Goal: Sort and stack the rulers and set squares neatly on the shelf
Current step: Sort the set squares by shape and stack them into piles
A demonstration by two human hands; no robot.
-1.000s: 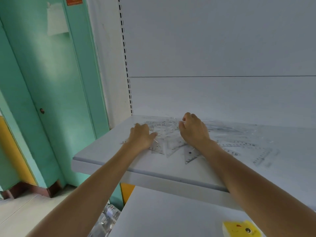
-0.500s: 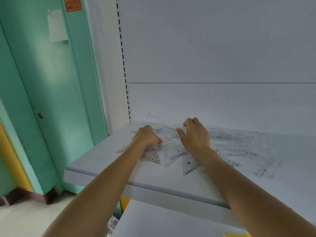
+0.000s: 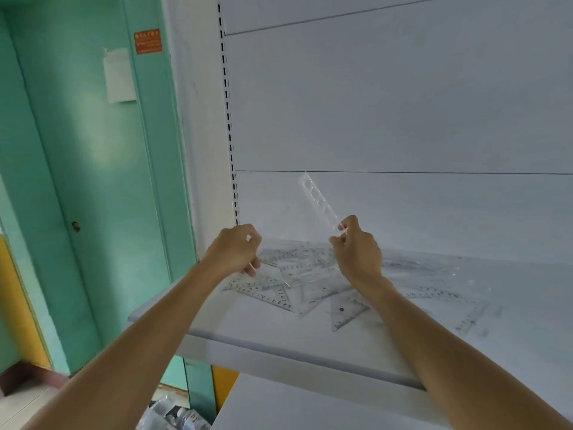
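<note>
right hand (image 3: pixel 357 253) has lifted a ruler (image 3: pixel 319 198) off the shelf (image 3: pixel 273 332)

Shelf (image 3: pixel 279 336), front left of the pile: a clear set square (image 3: pixel 273 297) carries printed digits along two edges, counting 5 4 3 2 1 0 on one and 2 3 4 5 on the other. Figures on a flat ruler (image 3: pixel 434 294) farther right are too blurred to read. The raised ruler (image 3: pixel 319 201) in the grip of the right hand (image 3: pixel 356 252) shows only cut-outs. An orange sign (image 3: pixel 148 41) on the green door frame (image 3: pixel 155 150) bears dark lettering, illegible; the pale paper (image 3: pixel 119 75) beside it reads as blank.
</note>
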